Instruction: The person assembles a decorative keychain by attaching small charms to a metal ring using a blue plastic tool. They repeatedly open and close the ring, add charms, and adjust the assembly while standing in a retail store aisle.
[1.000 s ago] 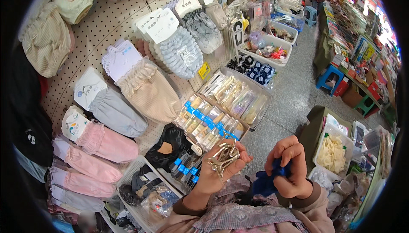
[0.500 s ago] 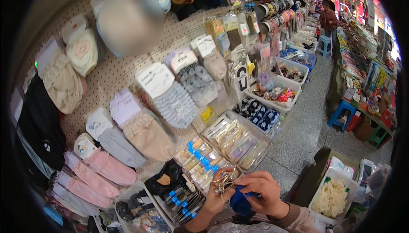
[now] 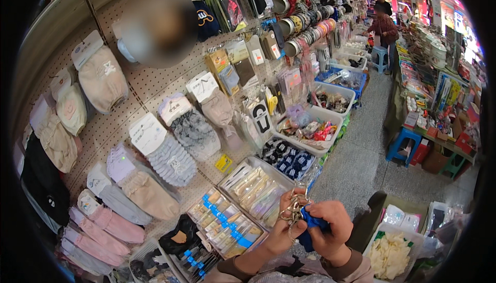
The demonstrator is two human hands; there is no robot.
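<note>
My left hand (image 3: pixel 279 235) is closed around a tangled bunch of silvery-gold metal wire loops (image 3: pixel 293 211), which stick up above its fingers. Close against it, my right hand (image 3: pixel 333 227) pinches a dark blue piece of cloth (image 3: pixel 306 241). The cloth hangs down between the two hands, and its upper part touches the metal loops. My right fingers cover much of it, so how cloth and loops are joined cannot be made out. Both hands are held in front of me, above the packaged goods.
A pegboard (image 3: pixel 150 89) on the left carries packed sleeves (image 3: pixel 150 195). Below lie a box of carded goods (image 3: pixel 227 221) and several bins, one with hair ties (image 3: pixel 289 160). At right stand a basket of cream pieces (image 3: pixel 388 254) and a blue stool (image 3: pixel 403 147). A person (image 3: pixel 383 28) stands far down the aisle.
The view has shifted, so the wall goods sit further left and lower. My hands have drawn tighter together, and less of the blue cloth shows. The distant person now reaches toward the shelf side.
</note>
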